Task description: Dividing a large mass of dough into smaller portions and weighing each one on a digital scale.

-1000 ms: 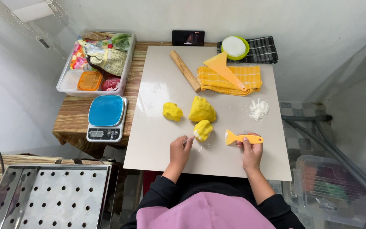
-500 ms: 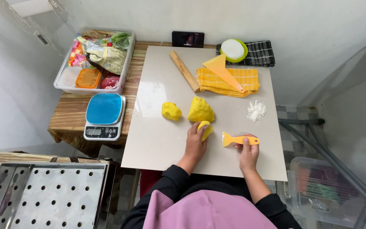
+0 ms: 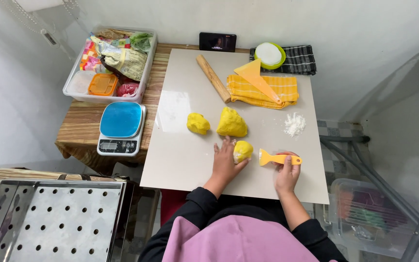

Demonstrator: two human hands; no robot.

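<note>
My left hand (image 3: 225,162) cups a small piece of yellow dough (image 3: 243,150) on the pale board (image 3: 185,160). My right hand (image 3: 287,172) holds a yellow plastic scraper (image 3: 275,158) flat on the board just right of that piece. Two more yellow dough lumps lie further back: a small one (image 3: 198,123) and a bigger one (image 3: 231,122). A little heap of white flour (image 3: 295,124) sits to the right.
A wooden rolling pin (image 3: 213,77), a yellow cloth (image 3: 263,90) with a yellow triangular scraper (image 3: 255,77), a green-rimmed bowl (image 3: 269,55), a dark phone (image 3: 217,41), a blue scale (image 3: 121,127), a clear tub of packets (image 3: 110,63) and a perforated steel tray (image 3: 49,221).
My left hand moved from the bare board up to the small dough piece and now cups it. My right hand with the scraper stayed almost in place.
</note>
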